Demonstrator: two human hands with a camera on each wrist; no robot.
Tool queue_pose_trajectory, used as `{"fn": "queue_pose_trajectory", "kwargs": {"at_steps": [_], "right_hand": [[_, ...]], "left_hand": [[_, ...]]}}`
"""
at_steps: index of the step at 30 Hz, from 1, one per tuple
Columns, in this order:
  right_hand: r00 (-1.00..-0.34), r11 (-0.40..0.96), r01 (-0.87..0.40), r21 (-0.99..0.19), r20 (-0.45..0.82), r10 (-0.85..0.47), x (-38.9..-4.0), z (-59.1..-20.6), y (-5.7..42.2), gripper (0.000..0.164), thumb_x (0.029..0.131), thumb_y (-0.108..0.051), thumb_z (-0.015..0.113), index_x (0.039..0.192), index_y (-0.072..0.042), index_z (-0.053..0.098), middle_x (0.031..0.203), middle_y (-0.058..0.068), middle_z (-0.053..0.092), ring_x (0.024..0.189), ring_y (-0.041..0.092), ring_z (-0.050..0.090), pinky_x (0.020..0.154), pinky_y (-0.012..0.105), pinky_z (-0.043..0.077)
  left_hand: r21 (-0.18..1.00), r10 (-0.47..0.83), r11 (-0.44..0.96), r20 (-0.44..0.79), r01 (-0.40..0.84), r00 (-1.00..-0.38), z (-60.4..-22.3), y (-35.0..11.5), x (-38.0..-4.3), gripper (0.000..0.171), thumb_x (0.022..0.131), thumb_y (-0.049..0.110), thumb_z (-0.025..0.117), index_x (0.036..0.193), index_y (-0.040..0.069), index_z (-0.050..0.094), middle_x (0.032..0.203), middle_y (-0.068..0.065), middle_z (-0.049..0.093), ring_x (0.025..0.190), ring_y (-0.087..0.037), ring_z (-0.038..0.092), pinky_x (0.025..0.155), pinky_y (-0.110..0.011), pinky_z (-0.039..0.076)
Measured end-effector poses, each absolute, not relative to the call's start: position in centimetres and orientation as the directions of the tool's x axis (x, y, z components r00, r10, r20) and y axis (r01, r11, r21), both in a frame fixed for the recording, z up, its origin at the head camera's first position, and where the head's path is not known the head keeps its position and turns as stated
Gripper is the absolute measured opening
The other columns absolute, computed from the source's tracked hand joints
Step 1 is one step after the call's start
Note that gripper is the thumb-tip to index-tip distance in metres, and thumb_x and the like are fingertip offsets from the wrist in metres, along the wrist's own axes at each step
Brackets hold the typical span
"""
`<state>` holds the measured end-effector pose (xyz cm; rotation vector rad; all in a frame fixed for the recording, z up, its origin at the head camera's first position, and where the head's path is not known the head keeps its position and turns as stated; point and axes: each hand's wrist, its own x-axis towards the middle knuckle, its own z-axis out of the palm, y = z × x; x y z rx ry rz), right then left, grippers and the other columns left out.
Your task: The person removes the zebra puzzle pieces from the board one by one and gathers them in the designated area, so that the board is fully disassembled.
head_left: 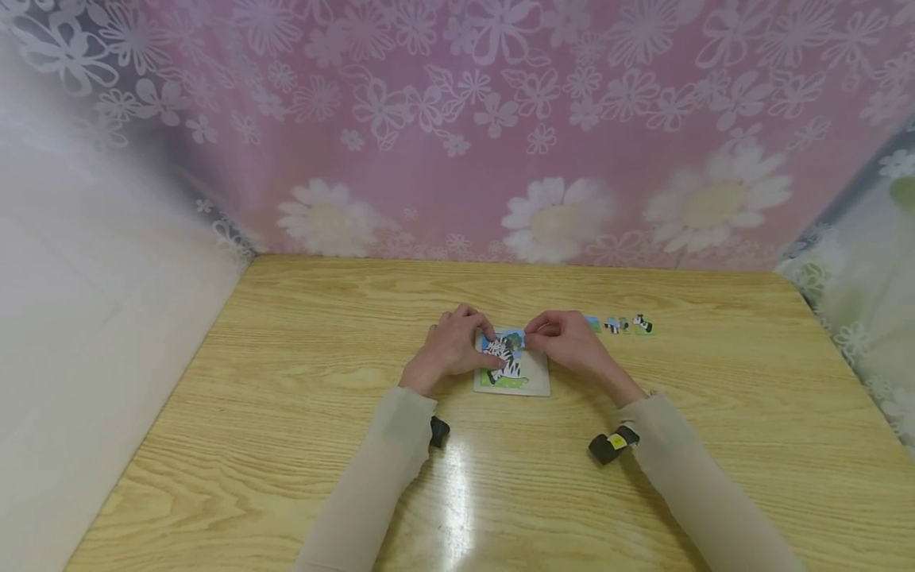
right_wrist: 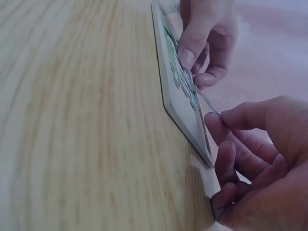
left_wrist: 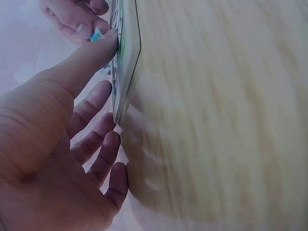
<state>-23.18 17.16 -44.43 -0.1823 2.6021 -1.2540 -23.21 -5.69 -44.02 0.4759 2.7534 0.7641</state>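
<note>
A small square puzzle board (head_left: 539, 383) lies on the table, partly filled with a zebra picture (head_left: 511, 370) over green grass; its right side is bare. My left hand (head_left: 452, 343) reaches over the board's left side, thumb pressing on the zebra. In the left wrist view its other fingers (left_wrist: 100, 168) lie loosely bent along the edge and table. My right hand (head_left: 567, 340) pinches a thin puzzle piece (right_wrist: 210, 102) between thumb and index finger above the board's upper right. The piece shows blue-green in the left wrist view, tilted, its near end at the zebra pieces.
Several loose puzzle pieces (head_left: 642, 324) lie in a row right of the board, partly behind my right hand. The wood-grain table (head_left: 322, 342) meets a pink flowered curtain (head_left: 443, 159) at the back and a white wall (head_left: 107, 278) at the left.
</note>
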Motion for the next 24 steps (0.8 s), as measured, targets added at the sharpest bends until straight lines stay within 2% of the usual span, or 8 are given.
{"fn": "queue_pose_trajectory", "kwargs": {"at_steps": [8,14,19,24], "right_hand": [[-0.971,0.600,-0.021,-0.799,-0.127,-0.202,-22.5,-43.7,19.4,0.021,0.098,-0.026,0.068,0.111,-0.011,0.072,0.107,0.011,0.077,0.097,0.020,0.070,0.082,0.030,0.050],[-0.974,0.609,-0.004,-0.793,-0.135,-0.181,-21.8,-42.9,21.4,0.025,0.099,-0.029,0.068,0.114,-0.009,0.070,0.108,0.014,0.075,0.090,0.021,0.065,0.070,0.030,0.050],[-0.975,0.598,-0.018,-0.802,-0.118,-0.187,-21.1,-42.7,23.3,0.033,0.100,-0.035,0.067,0.119,-0.007,0.069,0.112,0.015,0.074,0.097,0.021,0.070,0.071,0.031,0.053],[-0.979,0.602,-0.010,-0.799,-0.116,-0.169,-20.4,-42.7,25.2,0.037,0.100,-0.036,0.067,0.121,-0.006,0.068,0.111,0.014,0.075,0.094,0.013,0.071,0.073,0.032,0.055]], "left_hand": [[0.541,0.395,0.797,-0.130,0.269,-0.909,-44.1,-5.8,-23.0,0.037,0.086,0.049,0.081,0.110,0.026,0.066,0.137,0.000,0.052,0.121,-0.030,0.048,0.106,-0.056,0.038],[0.554,0.437,0.777,-0.132,0.300,-0.890,-43.8,-6.3,-22.9,0.038,0.089,0.047,0.078,0.119,0.026,0.066,0.144,-0.002,0.050,0.127,-0.032,0.047,0.109,-0.060,0.036],[0.594,0.452,0.750,-0.137,0.292,-0.881,-43.8,-6.9,-23.0,0.027,0.097,0.037,0.070,0.121,0.025,0.067,0.146,-0.003,0.051,0.135,-0.035,0.045,0.113,-0.060,0.034],[0.607,0.433,0.744,-0.121,0.278,-0.893,-43.6,-6.9,-22.9,0.020,0.099,0.030,0.069,0.118,0.022,0.070,0.142,-0.004,0.055,0.129,-0.034,0.049,0.110,-0.056,0.038]]}}
